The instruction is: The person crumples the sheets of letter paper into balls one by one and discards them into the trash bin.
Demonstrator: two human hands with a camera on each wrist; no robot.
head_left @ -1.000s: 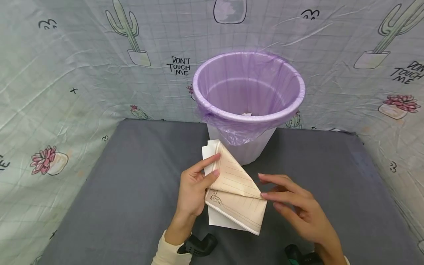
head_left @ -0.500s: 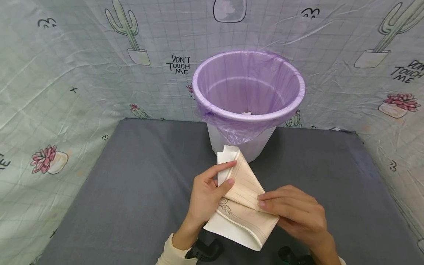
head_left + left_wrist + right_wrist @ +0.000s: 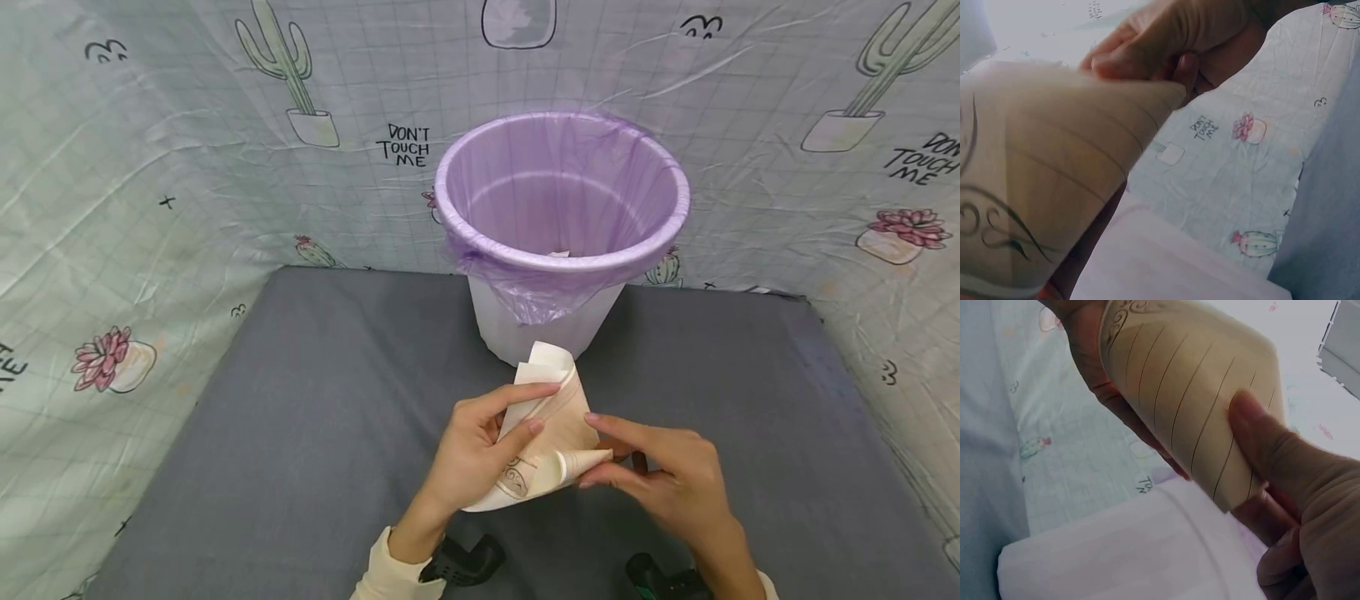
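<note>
Folded cream writing paper, printed with lines and a curled corner ornament, is held up between both hands in front of the bin. My left hand pinches its left side, thumb on the front and index finger stretched along the upper part. At its right edge my right hand pinches a turned-up lower part of the sheet. In the right wrist view the right thumb presses on the lined face of the paper, which bends into a curve. The left wrist view shows the ornament on the paper close up.
Behind the paper stands a white bin with a purple liner over its rim; a small pale scrap shows inside. Grey cloth covers the table. A cactus-print sheet hangs around the back and sides.
Both hands have shifted slightly right with the paper. The right hand has gone from touching its edge to pinching it, and the lower part of the paper is now curled upward.
</note>
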